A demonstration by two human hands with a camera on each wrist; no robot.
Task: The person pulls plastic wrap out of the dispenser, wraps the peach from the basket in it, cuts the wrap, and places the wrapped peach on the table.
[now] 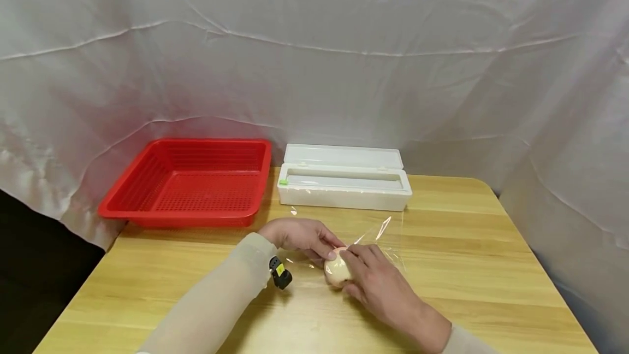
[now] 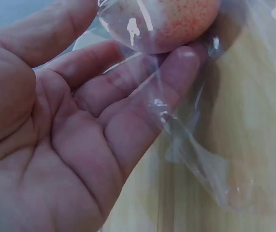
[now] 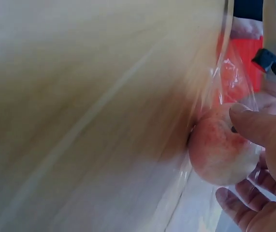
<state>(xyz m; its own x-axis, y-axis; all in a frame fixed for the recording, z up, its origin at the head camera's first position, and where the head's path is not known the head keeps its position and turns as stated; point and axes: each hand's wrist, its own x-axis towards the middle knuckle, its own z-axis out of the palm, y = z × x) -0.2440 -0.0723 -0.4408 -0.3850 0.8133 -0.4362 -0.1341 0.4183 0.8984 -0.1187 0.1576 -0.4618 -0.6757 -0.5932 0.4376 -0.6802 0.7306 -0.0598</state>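
Observation:
A pale peach (image 1: 337,270) with a red blush is held between both hands over the table, near its middle. Clear plastic film (image 2: 203,162) lies against one side of the peach and hangs in loose folds by the left fingers. My left hand (image 1: 301,236) holds the peach from the left, thumb on top and fingers beneath. From the right, my right hand (image 1: 385,285) grips it too; in the right wrist view the thumb (image 3: 254,126) presses beside the stem hollow, with the other fingers curled under the fruit. More film spreads on the table behind the hands.
Behind the hands stands a long white box (image 1: 344,196) with its lid raised and a pale roll inside. A red plastic basket (image 1: 253,201) sits at the back left of the wooden table (image 1: 457,245). A grey curtain (image 1: 344,86) hangs along the back and sides.

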